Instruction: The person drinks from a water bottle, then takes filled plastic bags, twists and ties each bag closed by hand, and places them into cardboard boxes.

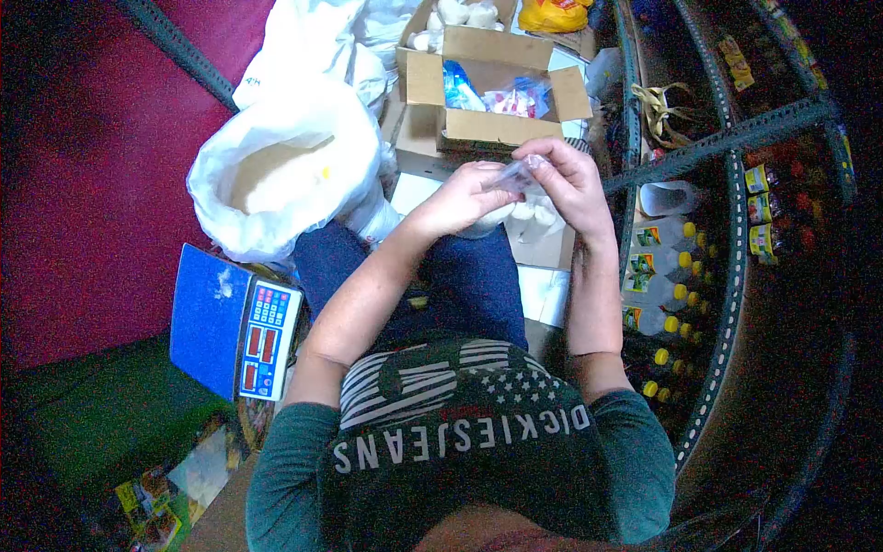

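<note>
My left hand (464, 198) and my right hand (572, 184) are close together above my knees, fingers closed on a small clear plastic bag (509, 177). The bag is thin and crumpled, and looks empty. Just beneath my hands, partly hidden by them, are several white filled bags (533, 218). To the left stands a large open white sack (216, 216) with pale grainy stuff (280, 175) inside; I cannot tell what kind. A small yellow thing (326, 172) shows on the grain.
A blue digital scale (210, 317) sits at the left. Ahead, an open cardboard box (478, 144) holds plastic packs (520, 97); another box behind has white bags (467, 13). A metal shelf (727, 143) with yellow-capped bottles (655, 265) lines the right side.
</note>
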Demonstrator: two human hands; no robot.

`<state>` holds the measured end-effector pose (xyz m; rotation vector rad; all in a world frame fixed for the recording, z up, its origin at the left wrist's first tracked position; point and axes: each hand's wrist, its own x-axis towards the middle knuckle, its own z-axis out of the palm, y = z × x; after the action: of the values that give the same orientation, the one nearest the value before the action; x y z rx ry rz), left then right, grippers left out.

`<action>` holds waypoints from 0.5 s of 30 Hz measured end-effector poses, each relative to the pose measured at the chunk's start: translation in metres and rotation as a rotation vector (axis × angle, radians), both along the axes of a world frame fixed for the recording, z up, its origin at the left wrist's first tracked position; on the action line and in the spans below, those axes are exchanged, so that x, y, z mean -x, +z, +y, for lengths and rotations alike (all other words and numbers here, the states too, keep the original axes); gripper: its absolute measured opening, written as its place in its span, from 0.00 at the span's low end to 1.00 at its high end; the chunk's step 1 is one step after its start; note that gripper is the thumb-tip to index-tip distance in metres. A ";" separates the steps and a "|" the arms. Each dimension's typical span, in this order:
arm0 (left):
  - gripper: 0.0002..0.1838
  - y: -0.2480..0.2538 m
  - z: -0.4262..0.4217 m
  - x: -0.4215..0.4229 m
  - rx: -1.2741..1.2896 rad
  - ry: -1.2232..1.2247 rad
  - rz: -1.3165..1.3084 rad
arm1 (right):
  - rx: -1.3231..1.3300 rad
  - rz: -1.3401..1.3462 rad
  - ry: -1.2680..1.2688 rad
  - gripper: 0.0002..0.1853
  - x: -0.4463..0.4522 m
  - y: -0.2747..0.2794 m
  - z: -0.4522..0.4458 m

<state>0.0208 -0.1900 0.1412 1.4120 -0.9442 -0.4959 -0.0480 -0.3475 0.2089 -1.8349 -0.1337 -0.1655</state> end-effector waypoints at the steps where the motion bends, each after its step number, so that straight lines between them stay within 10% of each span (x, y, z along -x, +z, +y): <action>1: 0.12 0.001 0.002 -0.002 -0.024 -0.028 -0.033 | -0.013 -0.008 -0.006 0.09 -0.001 -0.001 -0.001; 15: 0.11 -0.005 0.019 0.003 -0.053 0.130 -0.037 | -0.295 -0.026 -0.146 0.08 -0.003 -0.018 0.008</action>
<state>0.0175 -0.1714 0.1360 1.5246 -0.8683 -0.4015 -0.0452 -0.3395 0.1907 -1.5484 0.0076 -0.2959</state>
